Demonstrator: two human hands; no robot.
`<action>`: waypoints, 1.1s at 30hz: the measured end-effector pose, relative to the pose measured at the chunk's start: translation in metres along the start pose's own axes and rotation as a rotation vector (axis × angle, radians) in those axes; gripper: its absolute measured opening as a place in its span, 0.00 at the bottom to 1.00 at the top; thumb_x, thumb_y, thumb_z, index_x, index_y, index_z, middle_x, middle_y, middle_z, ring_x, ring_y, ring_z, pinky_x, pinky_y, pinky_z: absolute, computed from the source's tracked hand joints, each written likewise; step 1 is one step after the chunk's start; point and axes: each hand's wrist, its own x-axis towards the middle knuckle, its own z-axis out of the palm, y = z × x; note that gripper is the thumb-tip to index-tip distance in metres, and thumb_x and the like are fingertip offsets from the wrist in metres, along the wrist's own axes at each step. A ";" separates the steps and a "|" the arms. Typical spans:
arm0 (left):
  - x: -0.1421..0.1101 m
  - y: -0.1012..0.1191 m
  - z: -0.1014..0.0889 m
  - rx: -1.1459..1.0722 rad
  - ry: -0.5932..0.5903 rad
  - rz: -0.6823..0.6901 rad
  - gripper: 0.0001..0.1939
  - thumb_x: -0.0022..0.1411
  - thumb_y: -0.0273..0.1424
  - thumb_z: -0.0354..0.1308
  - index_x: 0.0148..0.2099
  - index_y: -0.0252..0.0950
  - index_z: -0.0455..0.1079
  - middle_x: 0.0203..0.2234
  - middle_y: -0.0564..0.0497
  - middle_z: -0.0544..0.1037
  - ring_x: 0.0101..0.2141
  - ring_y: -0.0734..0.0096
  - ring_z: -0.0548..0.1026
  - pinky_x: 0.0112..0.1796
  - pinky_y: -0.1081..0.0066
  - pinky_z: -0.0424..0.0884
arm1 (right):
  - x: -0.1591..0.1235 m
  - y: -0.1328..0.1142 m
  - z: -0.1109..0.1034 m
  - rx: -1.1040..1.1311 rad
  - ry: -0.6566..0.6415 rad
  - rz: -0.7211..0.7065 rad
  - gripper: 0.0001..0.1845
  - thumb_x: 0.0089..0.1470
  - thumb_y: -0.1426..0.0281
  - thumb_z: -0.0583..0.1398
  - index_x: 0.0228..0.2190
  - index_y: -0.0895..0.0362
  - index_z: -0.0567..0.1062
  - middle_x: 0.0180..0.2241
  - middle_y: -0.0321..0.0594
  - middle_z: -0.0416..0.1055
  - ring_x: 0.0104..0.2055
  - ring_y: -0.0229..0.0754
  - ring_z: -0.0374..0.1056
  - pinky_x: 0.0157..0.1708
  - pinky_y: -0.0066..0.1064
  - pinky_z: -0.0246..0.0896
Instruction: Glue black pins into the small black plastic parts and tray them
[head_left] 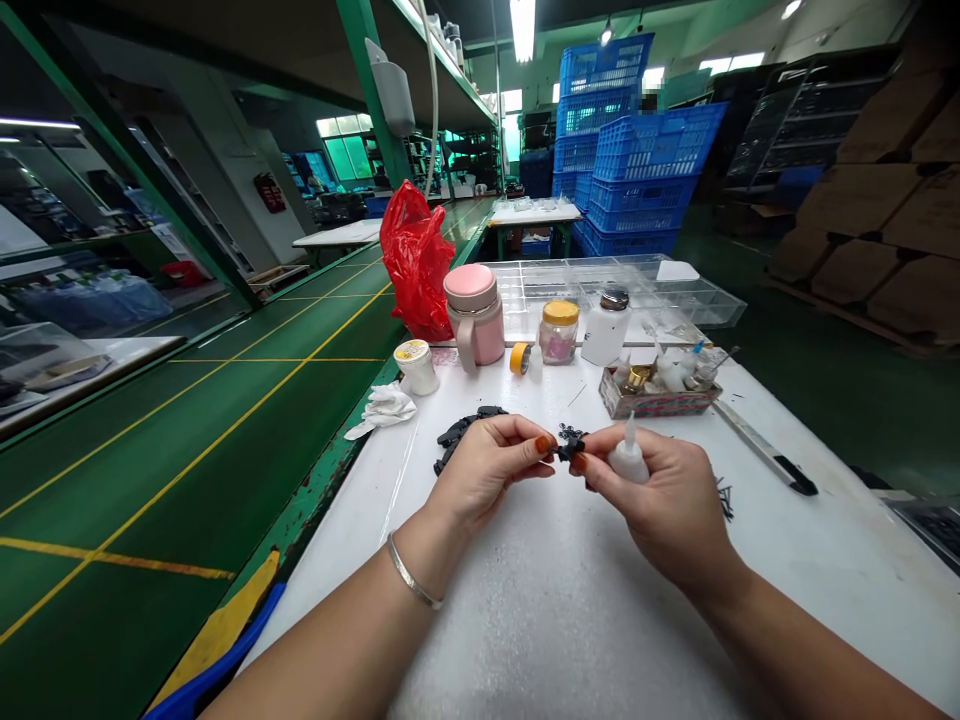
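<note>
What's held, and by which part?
Right hand: a small black piece by its right end, and a white bottle by its body. Left hand: at the piece's left end; grip unclear.

1 red plastic bag [414, 262] beside 1 pink mug [487, 335], with stacked blue crates [651, 152] farther back.

Two hands are showing, one left hand [491, 465] and one right hand [671, 495], and they're sharing one black part [571, 449]! One bracelet [410, 575] is circling a wrist. One nozzle bottle [628, 461] is riding in the grip, and one small bottle [535, 364] is standing further back. Now one mug [484, 328], one jar [559, 335], one flask [604, 332], one tub [418, 370] and one tape roll [516, 359] are making five. One red bag [416, 262] is joining in, one box [660, 403] is holding several items, too crowded for counting, and one extinguisher [270, 193] is hanging back there.
</note>
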 end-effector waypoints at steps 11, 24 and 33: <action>-0.002 -0.004 0.006 0.096 0.014 0.093 0.14 0.53 0.38 0.71 0.32 0.31 0.75 0.29 0.48 0.77 0.32 0.71 0.75 0.36 0.72 0.76 | 0.002 0.001 0.001 0.053 0.016 -0.017 0.09 0.51 0.66 0.65 0.22 0.56 0.76 0.18 0.33 0.71 0.22 0.35 0.63 0.22 0.26 0.57; -0.004 0.001 0.005 0.221 0.028 0.204 0.12 0.57 0.37 0.68 0.35 0.31 0.77 0.28 0.47 0.79 0.28 0.73 0.76 0.31 0.75 0.71 | 0.004 0.004 0.004 0.136 -0.090 0.043 0.11 0.52 0.62 0.64 0.24 0.56 0.78 0.19 0.34 0.72 0.23 0.36 0.66 0.24 0.25 0.59; -0.004 0.004 0.004 0.212 -0.002 0.191 0.12 0.53 0.35 0.71 0.38 0.34 0.79 0.30 0.48 0.80 0.29 0.72 0.77 0.31 0.75 0.72 | 0.003 0.005 0.004 0.034 -0.058 -0.005 0.10 0.53 0.66 0.63 0.23 0.55 0.77 0.18 0.32 0.72 0.22 0.35 0.66 0.24 0.25 0.58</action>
